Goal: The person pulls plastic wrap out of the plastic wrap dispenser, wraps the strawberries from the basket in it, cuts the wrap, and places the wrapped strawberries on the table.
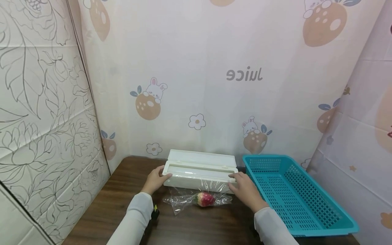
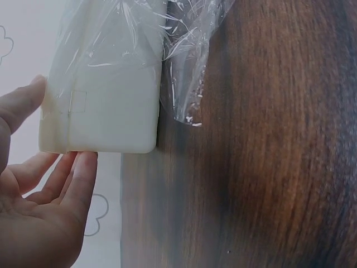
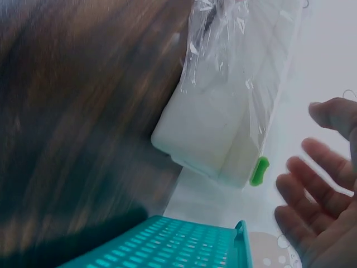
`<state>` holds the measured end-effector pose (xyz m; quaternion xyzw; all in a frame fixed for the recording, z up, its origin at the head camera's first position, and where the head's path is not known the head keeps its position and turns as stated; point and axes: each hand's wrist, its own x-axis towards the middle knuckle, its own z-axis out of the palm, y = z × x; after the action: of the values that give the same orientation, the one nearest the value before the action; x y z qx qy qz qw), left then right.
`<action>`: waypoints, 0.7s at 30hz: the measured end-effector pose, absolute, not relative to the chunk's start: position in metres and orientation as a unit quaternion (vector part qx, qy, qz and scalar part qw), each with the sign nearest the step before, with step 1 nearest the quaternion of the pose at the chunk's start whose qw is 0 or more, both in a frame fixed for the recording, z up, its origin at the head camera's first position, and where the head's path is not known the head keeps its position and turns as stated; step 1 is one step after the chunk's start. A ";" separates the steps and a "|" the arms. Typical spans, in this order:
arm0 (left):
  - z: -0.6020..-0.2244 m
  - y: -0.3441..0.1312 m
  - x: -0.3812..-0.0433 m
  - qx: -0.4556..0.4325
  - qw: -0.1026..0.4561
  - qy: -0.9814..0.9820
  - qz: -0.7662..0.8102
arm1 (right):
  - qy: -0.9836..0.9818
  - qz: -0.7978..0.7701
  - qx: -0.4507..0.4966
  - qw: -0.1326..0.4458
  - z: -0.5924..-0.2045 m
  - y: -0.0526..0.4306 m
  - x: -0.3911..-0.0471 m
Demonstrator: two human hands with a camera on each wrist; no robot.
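A white cling film dispenser (image 1: 196, 180) stands on the table with its lid (image 1: 202, 158) raised. My left hand (image 1: 154, 180) holds its left end, the thumb at the top front edge and the fingers against the end, as the left wrist view shows. Near the right end is my right hand (image 1: 245, 190), fingers loosely bent; in the right wrist view it is apart from the box. Clear cling film (image 1: 183, 200) hangs down the front and spreads onto the table. A red and yellowish fruit (image 1: 205, 199) with a green end lies in the film.
A teal plastic basket (image 1: 324, 228) stands at the right, close to my right hand. A green piece (image 3: 259, 171) shows at the dispenser's right end. Behind the dark wooden table (image 1: 122, 197) hangs a patterned wall covering (image 1: 196, 85).
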<state>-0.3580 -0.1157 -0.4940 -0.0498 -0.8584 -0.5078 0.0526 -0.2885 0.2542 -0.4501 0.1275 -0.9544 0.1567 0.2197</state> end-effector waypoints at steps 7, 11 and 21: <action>-0.496 -0.116 -0.360 -0.050 0.055 -0.857 -0.510 | -0.963 0.152 0.092 0.200 -0.445 0.264 -0.296; -0.497 -0.116 -0.360 -0.048 0.053 -0.856 -0.512 | -0.974 0.140 0.074 0.164 -0.443 0.267 -0.301; -0.499 -0.117 -0.362 -0.047 0.052 -0.852 -0.518 | -0.982 0.129 0.060 0.121 -0.446 0.270 -0.310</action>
<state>-0.3615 -0.1172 -0.4992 -0.0470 -0.8525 -0.5180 0.0521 -0.3101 0.2704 -0.4458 0.0595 -0.9825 0.1287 0.1212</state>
